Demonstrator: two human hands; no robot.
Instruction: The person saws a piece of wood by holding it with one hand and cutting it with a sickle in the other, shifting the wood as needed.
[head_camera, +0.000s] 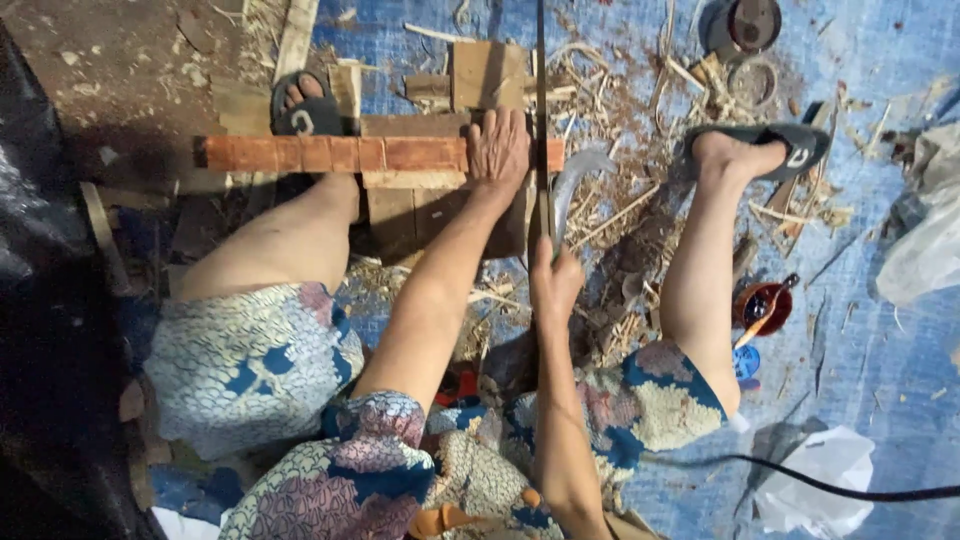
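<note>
Beside right hand (553, 283), cup (764, 306), shavings (640, 215)

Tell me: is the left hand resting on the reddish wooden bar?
Yes, the left hand lies flat on the reddish wooden bar, near its right end.

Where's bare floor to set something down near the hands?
Freest: the blue tarp right of the right leg, between the red cup and the white bag, though a black cable crosses low. Crowded: around the red plank under the left hand and by the right hand with the curved blade, amid shavings and offcuts.
</note>
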